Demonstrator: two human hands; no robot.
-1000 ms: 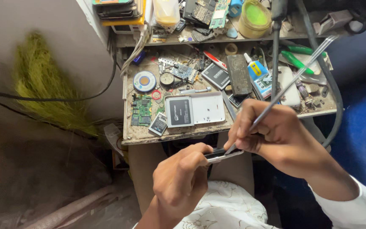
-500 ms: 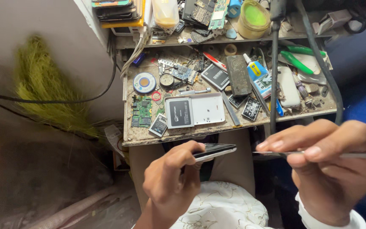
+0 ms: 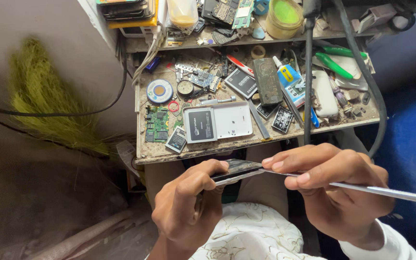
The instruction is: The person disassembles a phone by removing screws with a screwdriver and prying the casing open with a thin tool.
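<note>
Left hand: the left hand point(image 3: 188, 212) clamps the phone point(image 3: 234, 171) edge-on, thumb on top, just below the workbench point(image 3: 143, 144) front edge.
Right hand: the right hand point(image 3: 335, 190) pinches a thin metal pry tool point(image 3: 386, 191), tip touching the phone's right end.
Just changed: a second ago the tool stood steeply upright; now it lies nearly flat, tip at the phone's edge.
Reading: looks like the pry has shifted to the seam.
Against earlier frame: both hands closer together than half a second ago; phone slightly raised.
Bench: white phone back with battery point(image 3: 217, 123) above the phone, green circuit board point(image 3: 157, 124) to its left.
</note>
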